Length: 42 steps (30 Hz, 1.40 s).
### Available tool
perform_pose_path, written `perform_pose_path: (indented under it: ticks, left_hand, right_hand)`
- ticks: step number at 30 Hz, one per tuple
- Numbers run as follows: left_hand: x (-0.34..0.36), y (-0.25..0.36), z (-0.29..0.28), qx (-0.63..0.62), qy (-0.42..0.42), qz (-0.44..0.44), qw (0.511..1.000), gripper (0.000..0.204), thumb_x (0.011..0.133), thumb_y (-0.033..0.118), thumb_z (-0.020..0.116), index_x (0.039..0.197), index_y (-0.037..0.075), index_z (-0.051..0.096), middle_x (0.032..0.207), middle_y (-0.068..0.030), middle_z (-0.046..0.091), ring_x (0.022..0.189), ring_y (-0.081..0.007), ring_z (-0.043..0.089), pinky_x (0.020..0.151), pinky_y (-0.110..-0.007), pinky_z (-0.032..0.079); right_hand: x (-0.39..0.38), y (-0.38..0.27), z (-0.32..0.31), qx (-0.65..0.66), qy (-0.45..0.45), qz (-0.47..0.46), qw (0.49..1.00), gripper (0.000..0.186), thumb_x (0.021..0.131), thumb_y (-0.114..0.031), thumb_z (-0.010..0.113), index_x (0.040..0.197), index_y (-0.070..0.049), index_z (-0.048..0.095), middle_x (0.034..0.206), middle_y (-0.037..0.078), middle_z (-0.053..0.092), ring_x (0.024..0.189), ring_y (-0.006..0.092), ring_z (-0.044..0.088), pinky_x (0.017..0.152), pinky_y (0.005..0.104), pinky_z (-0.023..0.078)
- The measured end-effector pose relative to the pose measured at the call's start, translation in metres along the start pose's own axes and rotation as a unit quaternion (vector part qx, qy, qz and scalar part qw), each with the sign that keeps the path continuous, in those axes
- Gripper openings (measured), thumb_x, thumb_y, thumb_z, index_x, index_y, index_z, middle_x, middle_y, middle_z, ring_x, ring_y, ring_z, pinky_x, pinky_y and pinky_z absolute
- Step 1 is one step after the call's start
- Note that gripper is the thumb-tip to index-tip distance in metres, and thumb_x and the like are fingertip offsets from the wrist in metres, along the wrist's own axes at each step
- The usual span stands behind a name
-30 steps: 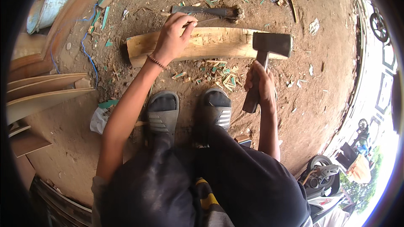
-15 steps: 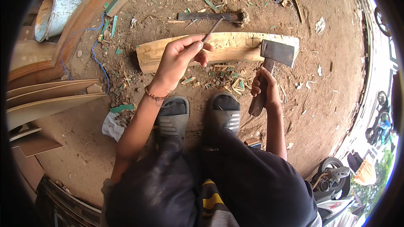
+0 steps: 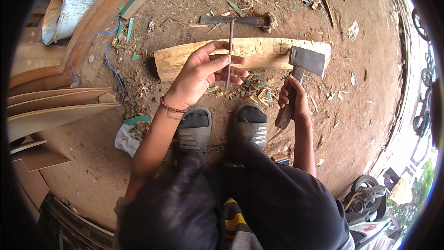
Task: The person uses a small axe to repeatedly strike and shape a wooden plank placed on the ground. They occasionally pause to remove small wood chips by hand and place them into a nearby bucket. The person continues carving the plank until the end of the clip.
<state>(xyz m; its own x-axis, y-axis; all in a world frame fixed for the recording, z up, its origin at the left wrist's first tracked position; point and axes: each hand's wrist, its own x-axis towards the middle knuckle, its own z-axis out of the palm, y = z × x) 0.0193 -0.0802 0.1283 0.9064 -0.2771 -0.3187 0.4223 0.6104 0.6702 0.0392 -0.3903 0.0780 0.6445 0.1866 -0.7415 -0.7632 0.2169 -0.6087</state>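
Observation:
My left hand (image 3: 203, 67) pinches a thin brown metal rod (image 3: 230, 41) between thumb and forefinger, its other fingers spread. The rod stands nearly straight up in the picture, its upper end slightly widened like a nail's head. My right hand (image 3: 298, 97) is wrapped round the dark wooden handle of a hatchet (image 3: 307, 60), whose broad steel head covers part of the wood's right end. Beneath both hands lies a long, slightly curved timber piece (image 3: 266, 53) with a rough-cut face. Just beyond it rests a chisel (image 3: 247, 20) with a frayed handle end.
Wood chips and green slivers (image 3: 263, 92) litter the dirt around the timber. At left are leaning boards (image 3: 60, 106), a blue cord (image 3: 111, 67), a curved wooden frame (image 3: 88, 28) and a paint-stained bucket (image 3: 69, 16). A motorbike (image 3: 365, 196) stands at lower right.
The rod has swung from a slant to nearly upright in my left hand, and its lower end now shows below the fingers. The fingers have spread. My right hand keeps the hatchet nearly still.

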Motion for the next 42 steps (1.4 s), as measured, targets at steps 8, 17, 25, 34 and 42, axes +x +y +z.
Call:
perform_pose_path:
  ticks: [8, 17, 25, 34, 42]
  left_hand:
    - [0.000, -0.005, -0.002, 0.000, -0.009, -0.007, 1.000, 0.023, 0.101, 0.012, 0.055, 0.121, 0.001, 0.052, 0.117, -0.0175, 0.066, 0.099, -0.0286, 0.070, 0.087, -0.042, 0.058]
    - [0.007, -0.011, -0.003, -0.061, 0.042, 0.028, 0.997, 0.015, 0.091, 0.010, 0.050, 0.103, 0.003, 0.054, 0.085, -0.0013, 0.052, 0.070, -0.0102, 0.045, 0.069, -0.027, 0.041]
    - [0.029, -0.010, 0.005, 0.038, 0.096, 0.090, 0.991, 0.021, 0.095, 0.021, 0.061, 0.079, 0.012, 0.050, 0.066, 0.0070, 0.039, 0.057, -0.0054, 0.036, 0.057, -0.023, 0.033]
    - [0.094, -0.017, -0.008, 0.118, 0.095, 0.210, 0.966, 0.048, 0.096, 0.021, 0.061, 0.054, 0.013, 0.041, 0.051, 0.0035, 0.039, 0.048, -0.0089, 0.034, 0.051, -0.028, 0.030]
    - [0.104, -0.031, -0.031, 0.108, 0.058, 0.196, 0.973, 0.050, 0.101, 0.021, 0.051, 0.058, 0.013, 0.027, 0.054, 0.0035, 0.023, 0.050, -0.0112, 0.023, 0.052, -0.031, 0.022]
  right_hand:
    - [0.003, 0.001, -0.005, 0.023, 0.004, 0.023, 0.999, 0.028, 0.101, -0.038, 0.054, 0.091, -0.011, 0.053, 0.067, 0.002, 0.048, 0.051, 0.0133, 0.045, 0.049, 0.0304, 0.040]
    - [0.000, 0.000, -0.003, 0.023, 0.000, 0.021, 1.000, 0.027, 0.102, -0.036, 0.053, 0.089, -0.012, 0.050, 0.068, 0.002, 0.046, 0.052, 0.0134, 0.044, 0.049, 0.0300, 0.040]
    - [0.000, 0.000, -0.001, 0.045, -0.002, 0.029, 0.999, 0.032, 0.100, -0.040, 0.054, 0.090, -0.010, 0.050, 0.065, 0.001, 0.047, 0.047, 0.0120, 0.043, 0.047, 0.0303, 0.039]
    - [0.001, 0.000, -0.004, 0.033, -0.011, 0.027, 0.999, 0.032, 0.099, -0.040, 0.056, 0.090, -0.010, 0.051, 0.064, 0.001, 0.046, 0.046, 0.0117, 0.044, 0.045, 0.0302, 0.039]
    - [0.000, -0.004, -0.004, 0.023, -0.012, 0.040, 0.999, 0.028, 0.102, -0.037, 0.051, 0.088, -0.012, 0.049, 0.067, 0.001, 0.046, 0.051, 0.0129, 0.043, 0.050, 0.0302, 0.039]
